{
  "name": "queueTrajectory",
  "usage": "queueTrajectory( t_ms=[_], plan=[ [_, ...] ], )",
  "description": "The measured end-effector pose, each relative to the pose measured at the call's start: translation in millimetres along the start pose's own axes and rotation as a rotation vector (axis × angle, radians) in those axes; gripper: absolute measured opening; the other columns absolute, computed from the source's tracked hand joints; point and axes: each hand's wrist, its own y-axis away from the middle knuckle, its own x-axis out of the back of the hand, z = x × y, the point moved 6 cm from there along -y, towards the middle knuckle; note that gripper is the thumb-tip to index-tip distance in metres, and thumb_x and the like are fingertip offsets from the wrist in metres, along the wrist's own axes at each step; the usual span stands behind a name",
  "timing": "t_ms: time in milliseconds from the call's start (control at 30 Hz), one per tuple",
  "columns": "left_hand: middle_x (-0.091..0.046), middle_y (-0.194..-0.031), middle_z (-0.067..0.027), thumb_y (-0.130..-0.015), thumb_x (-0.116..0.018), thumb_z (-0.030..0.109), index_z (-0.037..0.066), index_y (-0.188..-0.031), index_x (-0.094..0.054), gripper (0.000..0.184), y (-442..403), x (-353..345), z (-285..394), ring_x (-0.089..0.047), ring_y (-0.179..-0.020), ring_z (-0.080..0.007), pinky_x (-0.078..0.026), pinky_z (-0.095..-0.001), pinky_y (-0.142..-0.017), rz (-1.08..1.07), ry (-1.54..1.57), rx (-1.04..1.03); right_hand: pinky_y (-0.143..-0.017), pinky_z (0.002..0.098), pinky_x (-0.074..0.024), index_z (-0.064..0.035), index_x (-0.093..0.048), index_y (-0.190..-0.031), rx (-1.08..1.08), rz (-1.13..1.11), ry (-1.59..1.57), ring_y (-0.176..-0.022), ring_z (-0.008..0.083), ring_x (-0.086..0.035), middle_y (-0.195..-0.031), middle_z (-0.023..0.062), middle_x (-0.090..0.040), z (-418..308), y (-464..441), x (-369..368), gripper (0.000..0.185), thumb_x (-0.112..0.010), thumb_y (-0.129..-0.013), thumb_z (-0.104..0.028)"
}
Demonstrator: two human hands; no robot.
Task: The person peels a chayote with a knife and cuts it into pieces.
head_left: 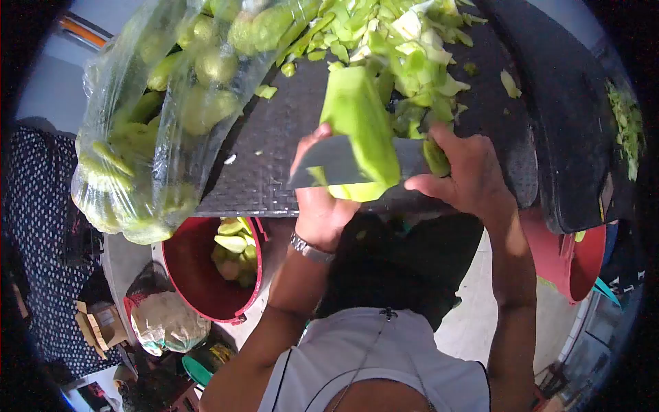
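My left hand (321,209), with a metal watch on its wrist, is wrapped around the underside of a long, pale-green, partly peeled fruit or vegetable (353,106); its exact kind I cannot tell. My right hand (473,168) grips a wide-bladed knife (326,161), whose handle is mostly hidden. The blade lies across the lower part of the green piece, and a sliver of peel clings to it near the tip. Just beyond both hands, a heap of green peelings (412,58) covers the dark, textured tabletop (268,151).
A clear plastic bag (199,130) full of green produce bulges over the table's left side. Below stands a red bucket (175,268) with pale-green pieces inside. Another red bucket (587,264) is under the right edge. A filled sack (168,323) rests on the floor at left.
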Motion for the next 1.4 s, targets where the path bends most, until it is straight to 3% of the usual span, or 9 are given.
queueTrajectory(
  t_ms=[133, 233, 367, 467, 600, 833, 1067, 1267, 1400],
  plan=[
    [-0.070, -0.118, -0.0084, -0.101, -0.060, 0.036, 0.007, -0.127, -0.061, 0.039, 5.0, -3.7, -9.2, -0.068, -0.109, -0.0266, -0.055, -0.0456, -0.098, -0.016, 0.020, -0.009, -0.056, 0.0491, -0.0539, -0.0056, -0.057, -0.101, 0.035, 0.064, 0.054, -0.063, 0.0410, -0.068, -0.061, 0.0149, -0.062, -4.5, -2.9, -0.7, 0.073, -0.074, -0.077, -0.072],
    [-0.066, -0.131, -0.0127, -0.103, -0.050, 0.053, 0.011, -0.138, -0.057, 0.055, -0.9, -1.8, -8.4, -0.065, -0.118, -0.0315, -0.052, -0.0513, -0.103, -0.073, 0.114, 0.060, -0.058, 0.0486, -0.0544, -0.0050, -0.057, -0.101, 0.094, 0.112, -0.030, -0.064, 0.0414, -0.068, -0.062, 0.0159, -0.063, 4.1, -7.9, 2.4, 0.072, -0.072, -0.079, -0.071],
    [-0.066, -0.129, -0.0158, -0.095, -0.049, 0.059, 0.009, -0.136, -0.058, 0.066, -0.7, -15.4, 5.0, -0.065, -0.112, -0.0398, -0.054, -0.0665, -0.088, 0.046, -0.096, 0.052, -0.060, 0.0499, -0.0543, -0.0040, -0.057, -0.103, -0.029, 0.021, 0.045, -0.067, 0.0434, -0.068, -0.066, 0.0182, -0.064, 20.4, -12.0, 7.4, 0.070, -0.071, -0.081, -0.069],
    [-0.066, -0.128, -0.0168, -0.094, -0.052, 0.059, 0.010, -0.138, -0.056, 0.065, -12.5, 5.7, -8.8, -0.067, -0.111, -0.0372, -0.056, -0.0650, -0.085, 0.149, -0.126, -0.062, -0.061, 0.0513, -0.0535, -0.0028, -0.059, -0.108, -0.008, 0.034, 0.057, -0.070, 0.0442, -0.069, -0.070, 0.0199, -0.065, 13.5, -20.1, 1.6, 0.069, -0.071, -0.083, -0.066],
    [-0.063, -0.134, -0.0159, -0.096, -0.053, 0.055, 0.012, -0.143, -0.052, 0.063, -7.7, -23.0, 2.4, -0.066, -0.113, -0.0367, -0.055, -0.0651, -0.087, -0.068, -0.196, 0.010, -0.067, 0.0514, -0.0533, -0.0008, -0.062, -0.117, 0.034, 0.031, 0.126, -0.076, 0.0412, -0.071, -0.073, 0.0232, -0.065, 37.2, -23.0, 9.6, 0.070, -0.069, -0.087, -0.064],
    [-0.063, -0.137, -0.0136, -0.095, -0.057, 0.051, 0.014, -0.141, -0.056, 0.059, -20.4, -29.1, 13.0, -0.061, -0.124, -0.0360, -0.046, -0.0687, -0.100, 0.053, -0.136, 0.109, -0.077, 0.0514, -0.0547, 0.0009, -0.068, -0.111, -0.450, -0.326, -0.090, -0.083, 0.0420, -0.071, -0.079, 0.0260, -0.067, 59.0, -44.1, 20.5, 0.073, -0.061, -0.091, -0.069],
    [-0.064, -0.132, -0.0189, -0.089, -0.062, 0.047, 0.007, -0.139, -0.056, 0.065, -16.9, -27.6, 0.9, -0.067, -0.112, -0.0409, -0.057, -0.0623, -0.089, 0.010, -0.351, 0.107, -0.078, 0.0533, -0.0547, 0.0007, -0.068, -0.106, -0.138, 0.024, 0.167, -0.087, 0.0474, -0.069, -0.083, 0.0283, -0.068, 20.5, -41.6, 10.0, 0.074, -0.060, -0.090, -0.071],
    [-0.065, -0.130, -0.0183, -0.090, -0.062, 0.045, 0.007, -0.139, -0.056, 0.062, -8.0, -41.4, 17.3, -0.067, -0.112, -0.0403, -0.058, -0.0603, -0.089, 0.011, -0.142, 0.085, -0.080, 0.0512, -0.0539, -0.0077, -0.064, -0.126, -0.261, -0.153, 0.252, -0.094, 0.0423, -0.068, -0.096, 0.0255, -0.067, 149.7, -43.4, 12.4, 0.051, -0.054, -0.102, -0.052],
    [-0.065, -0.132, -0.0166, -0.095, -0.057, 0.039, 0.008, -0.139, -0.057, 0.054, -19.7, -25.4, 37.2, -0.067, -0.115, -0.0342, -0.054, -0.0555, -0.099, 0.124, -0.187, -0.029, -0.082, 0.0483, -0.0541, -0.0162, -0.064, -0.131, -0.222, -0.194, 0.314, -0.091, 0.0407, -0.067, -0.097, 0.0221, -0.067, 112.8, -27.2, 55.1, 0.034, -0.047, -0.109, -0.035]
  ],
)
